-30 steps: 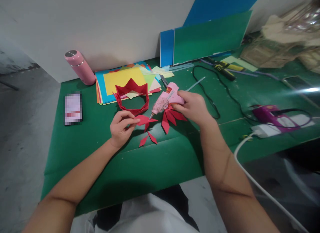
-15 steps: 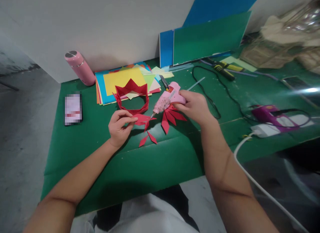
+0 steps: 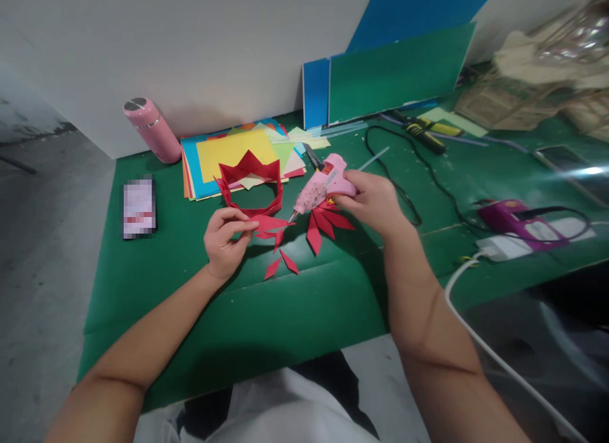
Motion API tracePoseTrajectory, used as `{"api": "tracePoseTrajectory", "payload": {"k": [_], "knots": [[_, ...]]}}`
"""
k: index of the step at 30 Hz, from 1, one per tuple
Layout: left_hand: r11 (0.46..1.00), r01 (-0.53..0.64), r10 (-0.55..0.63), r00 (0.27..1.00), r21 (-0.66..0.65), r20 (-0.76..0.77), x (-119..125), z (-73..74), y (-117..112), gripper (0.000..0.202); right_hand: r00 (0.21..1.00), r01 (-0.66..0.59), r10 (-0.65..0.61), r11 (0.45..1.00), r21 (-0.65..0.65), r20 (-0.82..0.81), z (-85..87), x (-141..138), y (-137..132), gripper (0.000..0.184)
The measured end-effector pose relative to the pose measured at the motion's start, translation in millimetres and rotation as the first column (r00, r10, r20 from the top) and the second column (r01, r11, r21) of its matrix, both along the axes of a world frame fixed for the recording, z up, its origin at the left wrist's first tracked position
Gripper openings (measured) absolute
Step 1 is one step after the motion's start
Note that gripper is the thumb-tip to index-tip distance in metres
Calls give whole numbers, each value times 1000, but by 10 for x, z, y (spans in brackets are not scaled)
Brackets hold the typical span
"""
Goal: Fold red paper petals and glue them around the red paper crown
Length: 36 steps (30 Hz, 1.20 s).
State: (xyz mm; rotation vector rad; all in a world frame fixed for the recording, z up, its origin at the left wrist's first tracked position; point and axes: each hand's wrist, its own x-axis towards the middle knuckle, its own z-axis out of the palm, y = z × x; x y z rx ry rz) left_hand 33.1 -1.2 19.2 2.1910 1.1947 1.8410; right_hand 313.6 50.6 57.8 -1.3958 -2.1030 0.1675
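R hand (image 3: 373,203) w/ glue gun (image 3: 322,184)

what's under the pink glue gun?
Beneath the pink glue gun, red folded paper points fan out on the green mat. Their inner ends are covered by the gun and the right hand gripping it, so how they join cannot be seen.

Glue gun (image 3: 320,188) slightly higher, left hand (image 3: 224,241) slightly further left

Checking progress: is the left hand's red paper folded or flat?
Folded: the red piece in the left hand shows pointed, layered flaps.
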Motion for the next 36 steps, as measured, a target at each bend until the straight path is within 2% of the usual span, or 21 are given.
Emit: {"api": "tracePoseTrajectory", "payload": {"k": [21,30,36], "knots": [[999,-34,35,999,-39,13,-27,-38,17,4,1000,2,-3,1000,12,19,26,14,-17,26],[996,-15,18,999,-86,32,-45,-69,15,3,1000,9,-9,1000,10,27,31,34,-1,26],[999,19,-16,997,-37,75,-50,-87,45,10,998,61,-61,998,11,-20,19,40,-10,30]]}}
